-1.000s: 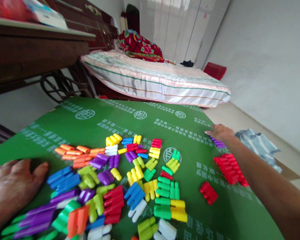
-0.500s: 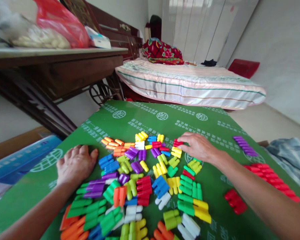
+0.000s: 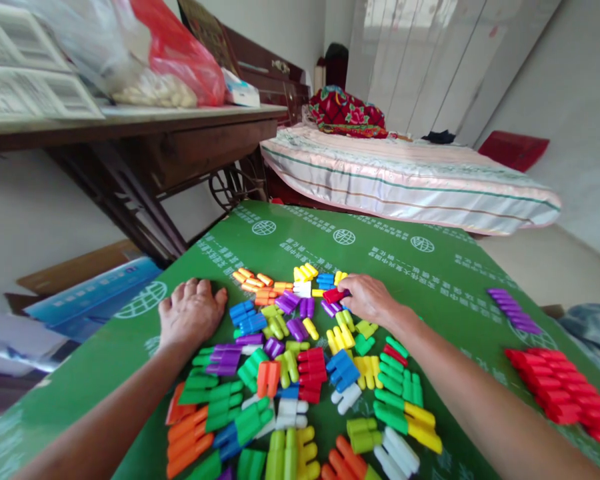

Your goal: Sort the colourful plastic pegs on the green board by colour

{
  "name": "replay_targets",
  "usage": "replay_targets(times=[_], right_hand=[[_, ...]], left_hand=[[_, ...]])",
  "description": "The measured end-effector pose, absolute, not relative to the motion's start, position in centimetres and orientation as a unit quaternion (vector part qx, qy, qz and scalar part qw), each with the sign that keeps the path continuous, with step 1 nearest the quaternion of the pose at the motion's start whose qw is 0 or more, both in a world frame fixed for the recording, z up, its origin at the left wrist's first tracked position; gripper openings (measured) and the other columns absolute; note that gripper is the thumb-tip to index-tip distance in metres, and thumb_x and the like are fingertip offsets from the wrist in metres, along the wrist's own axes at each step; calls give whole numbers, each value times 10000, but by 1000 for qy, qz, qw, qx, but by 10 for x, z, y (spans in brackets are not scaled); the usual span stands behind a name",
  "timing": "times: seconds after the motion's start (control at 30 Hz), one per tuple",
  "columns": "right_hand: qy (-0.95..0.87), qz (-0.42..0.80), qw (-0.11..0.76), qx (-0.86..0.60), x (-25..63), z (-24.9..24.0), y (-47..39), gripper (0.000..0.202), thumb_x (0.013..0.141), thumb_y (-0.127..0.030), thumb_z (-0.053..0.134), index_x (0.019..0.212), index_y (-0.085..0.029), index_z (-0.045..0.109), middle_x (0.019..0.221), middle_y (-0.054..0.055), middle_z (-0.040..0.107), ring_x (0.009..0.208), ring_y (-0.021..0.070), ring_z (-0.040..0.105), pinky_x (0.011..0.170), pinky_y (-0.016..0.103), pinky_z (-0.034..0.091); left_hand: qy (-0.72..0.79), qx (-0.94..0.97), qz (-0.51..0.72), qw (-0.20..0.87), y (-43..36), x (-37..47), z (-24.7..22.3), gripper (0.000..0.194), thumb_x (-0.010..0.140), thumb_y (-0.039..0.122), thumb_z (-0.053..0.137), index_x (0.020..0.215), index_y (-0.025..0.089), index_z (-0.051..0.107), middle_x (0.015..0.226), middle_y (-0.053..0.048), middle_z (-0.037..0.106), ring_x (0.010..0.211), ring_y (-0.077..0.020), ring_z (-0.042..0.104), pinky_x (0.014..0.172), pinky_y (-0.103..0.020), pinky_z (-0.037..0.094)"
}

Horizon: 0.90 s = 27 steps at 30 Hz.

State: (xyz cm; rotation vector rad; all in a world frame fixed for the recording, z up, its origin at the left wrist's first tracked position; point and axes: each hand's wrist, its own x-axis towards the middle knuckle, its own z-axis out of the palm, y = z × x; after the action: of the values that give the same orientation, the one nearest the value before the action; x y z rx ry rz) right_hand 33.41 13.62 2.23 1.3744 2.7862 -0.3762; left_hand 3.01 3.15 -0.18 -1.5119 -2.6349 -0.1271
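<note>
Red ridged plastic piece (image 3: 333, 295) seen on flat green printed counter (image 3: 305, 223) | right hand (image 3: 367, 298): grip narrow at its end, firm hold cannot be told | left hand (image 3: 193, 313): spread, laid flat | judged light, stiff, smooth; best pinched across sides

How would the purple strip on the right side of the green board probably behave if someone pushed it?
The purple strip would probably slide as one fairly stiff unit, since its tube shapes sit side by side in a row. Its plastic look suggests it is light and slightly slippery. Rolling seems unlikely, as it lies flat on the green board.
</note>
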Motion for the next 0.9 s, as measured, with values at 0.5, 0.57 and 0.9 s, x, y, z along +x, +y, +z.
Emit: replay_targets(times=[0.5,0.57,0.9], right_hand=[[869,-124,-16,480,320,11,135,230,738,-153,552,924,-236,660,856,14,702,807,184,637,565,255,304],[863,-134,-34,487,319,8,136,299,731,-158,561,1005,-236,652,844,13,703,795,186,636,566,253,313],[812,-289,-177,475,332,-2,143,335,716,-177,613,1045,-213,665,716,-31,683,612,120,579,590,218,415]], left_hand=[[-872,-479,-53,80,37,24,-17,545,869,468,227,1155,121,535,1333,-191,498,1278,-351,390,1014,-542,358],[-872,-480,-52,82,36,24,-18,539,867,467,236,1154,122,534,1327,-186,503,1276,-351,391,1008,-542,362],[-870,-482,-58,86,36,21,-21,520,871,467,241,1132,131,541,1312,-181,513,1279,-348,390,1008,-534,358]])
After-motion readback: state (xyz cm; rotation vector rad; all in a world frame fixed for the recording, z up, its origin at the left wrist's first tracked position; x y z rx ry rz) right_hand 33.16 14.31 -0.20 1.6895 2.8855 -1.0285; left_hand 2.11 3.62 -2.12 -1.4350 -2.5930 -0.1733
